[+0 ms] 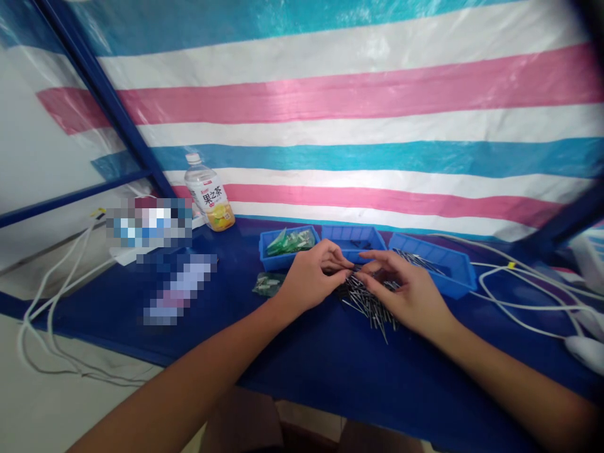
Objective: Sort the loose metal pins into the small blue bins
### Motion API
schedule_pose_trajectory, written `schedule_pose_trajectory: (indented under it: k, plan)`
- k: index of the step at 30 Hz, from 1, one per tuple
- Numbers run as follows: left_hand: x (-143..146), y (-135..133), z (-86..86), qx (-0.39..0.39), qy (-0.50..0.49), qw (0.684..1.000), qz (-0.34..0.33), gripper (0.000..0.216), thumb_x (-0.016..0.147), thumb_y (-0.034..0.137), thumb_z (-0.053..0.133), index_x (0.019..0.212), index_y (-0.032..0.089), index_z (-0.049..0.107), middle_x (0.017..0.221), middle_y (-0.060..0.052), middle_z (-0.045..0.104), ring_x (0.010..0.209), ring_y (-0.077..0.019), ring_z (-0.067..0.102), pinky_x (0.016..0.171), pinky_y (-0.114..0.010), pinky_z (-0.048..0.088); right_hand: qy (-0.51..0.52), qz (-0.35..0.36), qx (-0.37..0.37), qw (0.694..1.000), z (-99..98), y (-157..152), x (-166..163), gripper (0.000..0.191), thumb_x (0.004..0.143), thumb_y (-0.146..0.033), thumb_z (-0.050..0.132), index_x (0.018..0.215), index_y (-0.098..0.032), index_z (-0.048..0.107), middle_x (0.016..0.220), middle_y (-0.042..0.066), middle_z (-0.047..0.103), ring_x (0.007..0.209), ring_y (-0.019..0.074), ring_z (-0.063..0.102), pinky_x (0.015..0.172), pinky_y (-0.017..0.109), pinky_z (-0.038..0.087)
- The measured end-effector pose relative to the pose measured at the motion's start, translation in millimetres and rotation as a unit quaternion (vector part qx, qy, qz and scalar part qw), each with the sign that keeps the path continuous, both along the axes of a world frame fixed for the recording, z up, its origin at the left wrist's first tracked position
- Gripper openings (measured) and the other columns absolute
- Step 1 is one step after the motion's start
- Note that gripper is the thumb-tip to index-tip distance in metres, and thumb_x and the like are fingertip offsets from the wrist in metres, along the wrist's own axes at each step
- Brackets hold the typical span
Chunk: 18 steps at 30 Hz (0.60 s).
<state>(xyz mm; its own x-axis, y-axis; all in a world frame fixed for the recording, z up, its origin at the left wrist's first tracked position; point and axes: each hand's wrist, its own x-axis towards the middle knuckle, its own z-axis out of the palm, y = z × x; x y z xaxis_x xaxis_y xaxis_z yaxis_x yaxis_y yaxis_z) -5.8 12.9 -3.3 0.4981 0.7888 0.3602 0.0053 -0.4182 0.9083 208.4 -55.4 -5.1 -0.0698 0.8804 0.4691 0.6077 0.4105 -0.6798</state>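
Rods [370, 305], slender and metallic-looking, lie heaped crisscross.

3 blue bins [458, 284], 1 left hand [309, 274], 1 right hand [409, 290], 1 bottle [210, 198], 1 pile of rods [370, 303], 1 table [302, 349].

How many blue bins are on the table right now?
3, side by side on the table: the left bin, holding green packets; the middle bin, with dark pieces; the right bin, holding thin rods. No others show.

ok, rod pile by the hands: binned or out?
Out: the rods lie heaped on the tabletop, in front of the middle bin.
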Motion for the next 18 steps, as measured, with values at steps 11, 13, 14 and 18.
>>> schedule_pose_trajectory:
  k: [11,13,14,18]
  plan:
    - [-0.9,2.8,-0.4,0.076,0.028,0.997,0.013,0.02,0.084,0.015,0.075,0.099,0.019,0.063,0.095,-0.005,0.08,0.087,-0.0185,0.08,0.086,-0.035,0.068,-0.079,0.006,0.031,0.996,5.5,-0.2,0.6,0.018,0.098,-0.034,0.067,0.111,-0.024,0.075,0.087,0.003,0.075,0.069,0.0166,0.067,0.056,0.028,0.051]
    - [-1.5,2.6,-0.1,0.088,0.036,0.995,0.018,0.019,0.084,0.014,0.075,0.099,0.019,0.064,0.095,-0.005,0.079,0.087,-0.018,0.079,0.085,-0.034,0.068,-0.085,0.014,0.029,0.996,5.9,-0.3,0.3,0.018,0.1,-0.037,0.066,0.108,-0.025,0.076,0.089,0.003,0.076,0.068,0.0163,0.065,0.057,0.028,0.05]
    - [-1.7,2.4,0.1,0.094,0.04,0.995,0.02,0.019,0.084,0.013,0.075,0.099,0.018,0.064,0.095,-0.005,0.079,0.087,-0.0179,0.079,0.085,-0.034,0.067,-0.086,0.015,0.028,0.996,6.2,-0.2,0.5,0.018,0.1,-0.038,0.066,0.106,-0.025,0.077,0.089,0.003,0.076,0.067,0.016,0.064,0.057,0.029,0.05]
    - [-2.3,1.7,0.8,0.116,0.06,0.991,0.024,0.018,0.084,0.012,0.074,0.099,0.018,0.065,0.095,-0.005,0.079,0.086,-0.0176,0.078,0.084,-0.034,0.067,-0.092,0.018,0.028,0.995,7.6,0.3,1.4,0.018,0.101,-0.036,0.063,0.102,-0.024,0.077,0.087,0.003,0.076,0.066,0.0159,0.063,0.059,0.029,0.048]
